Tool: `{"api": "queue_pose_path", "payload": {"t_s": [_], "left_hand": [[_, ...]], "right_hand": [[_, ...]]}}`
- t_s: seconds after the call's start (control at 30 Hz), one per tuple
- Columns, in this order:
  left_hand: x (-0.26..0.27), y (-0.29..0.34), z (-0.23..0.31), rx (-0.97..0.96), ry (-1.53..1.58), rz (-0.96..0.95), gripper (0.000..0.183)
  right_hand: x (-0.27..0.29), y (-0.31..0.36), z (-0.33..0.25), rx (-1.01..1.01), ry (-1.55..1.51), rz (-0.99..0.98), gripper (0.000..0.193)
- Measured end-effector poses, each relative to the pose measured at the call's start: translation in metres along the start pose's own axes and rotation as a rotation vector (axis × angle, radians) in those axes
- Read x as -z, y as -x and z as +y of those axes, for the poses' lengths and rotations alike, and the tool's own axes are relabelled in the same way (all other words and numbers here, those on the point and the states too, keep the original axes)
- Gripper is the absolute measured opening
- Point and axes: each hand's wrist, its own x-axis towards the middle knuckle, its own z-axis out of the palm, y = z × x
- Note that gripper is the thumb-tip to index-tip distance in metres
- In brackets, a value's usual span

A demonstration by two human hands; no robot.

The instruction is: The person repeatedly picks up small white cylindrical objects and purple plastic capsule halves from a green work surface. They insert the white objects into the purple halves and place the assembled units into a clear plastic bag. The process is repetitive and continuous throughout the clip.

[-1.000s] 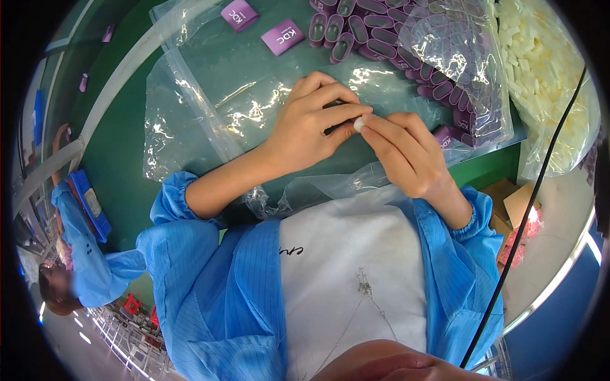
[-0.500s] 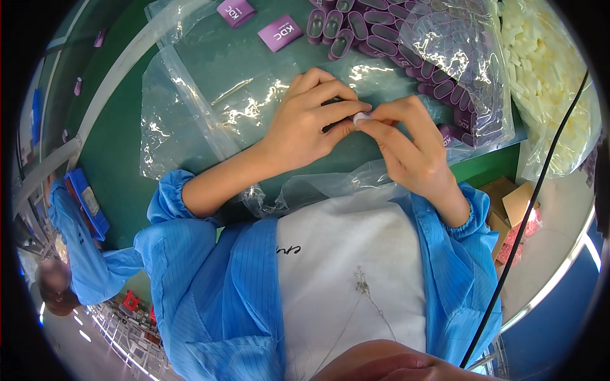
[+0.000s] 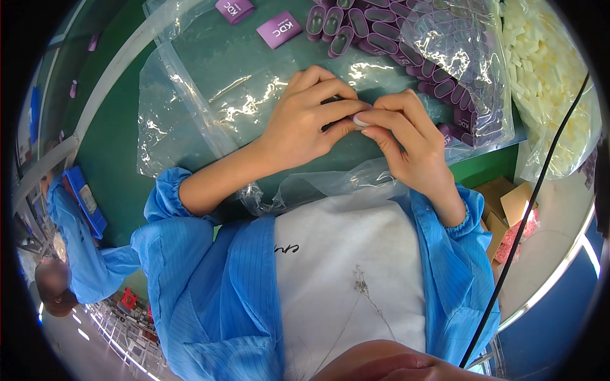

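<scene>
My left hand and my right hand meet above the green table, fingertips pressed together. Between them shows a small white piece, mostly covered by my fingers, so its full shape is hidden. Both hands are closed around it in a pinch. Beneath them lies a clear plastic sheet or bag, wrinkled and shiny. Beyond my right hand, many purple oval sleeves, hollow and open at their ends, stand packed together, partly under clear film. Two single purple sleeves lie apart from the rest at the far side.
A clear bag of cream-coloured pieces stands on the far right. Below it are an open cardboard box and some pink material. A black cable crosses the right side. At left, a co-worker's blue sleeve is near a blue tray.
My right fingers have shifted slightly over the small white piece, with the thumb now lower and apart from the forefinger. My left hand has hardly moved.
</scene>
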Motion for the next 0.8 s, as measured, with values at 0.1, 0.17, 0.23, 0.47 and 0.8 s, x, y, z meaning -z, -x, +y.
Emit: {"api": "queue_pose_path", "payload": {"t_s": [0.1, 0.17, 0.23, 0.47, 0.8], "left_hand": [[-0.001, 0.000, -0.001, -0.001, 0.000, 0.009, 0.035], [-0.001, 0.001, -0.002, -0.001, -0.001, 0.007, 0.035], [-0.001, 0.001, -0.002, -0.003, -0.004, 0.005, 0.034], [0.000, 0.001, -0.003, -0.008, -0.024, -0.002, 0.031], [-0.001, -0.005, 0.002, -0.035, -0.083, -0.027, 0.029]], "right_hand": [[0.004, 0.006, 0.007, -0.083, -0.057, 0.040, 0.017], [0.005, 0.009, 0.007, -0.194, -0.122, 0.043, 0.016], [0.005, 0.010, 0.005, -0.308, -0.204, 0.018, 0.015], [-0.001, 0.000, 0.001, -0.559, -0.387, 0.017, 0.012], [-0.008, 0.001, -0.001, -0.438, -0.255, 0.128, 0.020]]}}
